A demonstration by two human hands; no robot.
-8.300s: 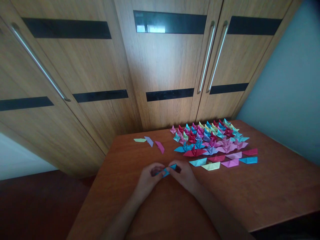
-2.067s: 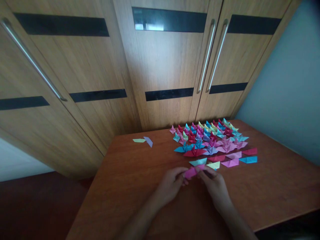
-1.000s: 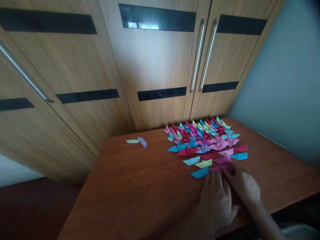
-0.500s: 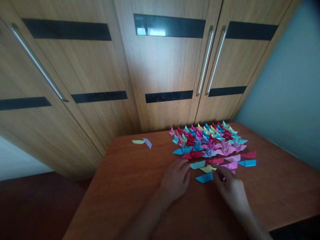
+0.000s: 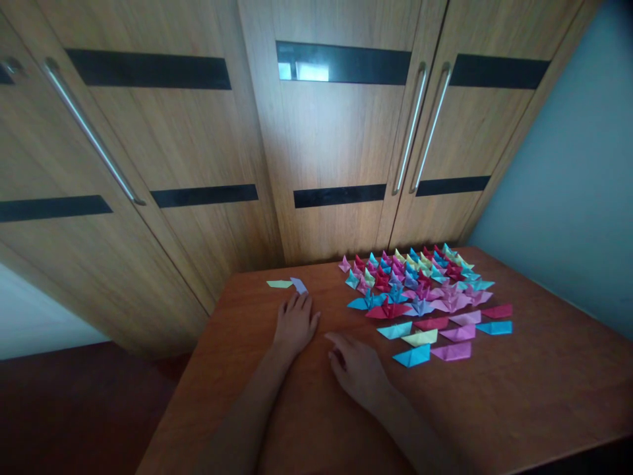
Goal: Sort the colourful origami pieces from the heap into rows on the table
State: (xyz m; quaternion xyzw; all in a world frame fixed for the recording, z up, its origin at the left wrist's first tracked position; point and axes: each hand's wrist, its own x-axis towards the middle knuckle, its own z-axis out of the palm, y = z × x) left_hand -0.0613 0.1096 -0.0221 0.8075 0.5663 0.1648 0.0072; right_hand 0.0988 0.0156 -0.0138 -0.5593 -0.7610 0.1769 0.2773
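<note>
My left hand (image 5: 295, 324) lies palm down with its fingers spread. Its fingertips are at the near end of a folded lilac paper strip (image 5: 299, 285), apparently touching it. A folded pale-green paper strip (image 5: 279, 284) lies just to the left. Over the bare table, my right hand (image 5: 359, 369) has its index finger stretched out and the others partly bent, with nothing visible in it. To its right are several slanted folded paper pieces, among them a blue piece (image 5: 413, 356), a yellow piece (image 5: 420, 338) and a magenta piece (image 5: 452, 351).
Rows of colourful origami cranes, including a red crane (image 5: 388, 308), fill the back right of the brown wooden table (image 5: 237, 369). Behind it stands a wooden wardrobe (image 5: 336, 145) with metal handles. A blue-grey wall (image 5: 558, 218) rises at the right.
Both hands have moved left, away from the slanted paper pieces. My left hand has reached the lilac strip. The yellow and magenta pieces now show in full. The view has shifted slightly.
</note>
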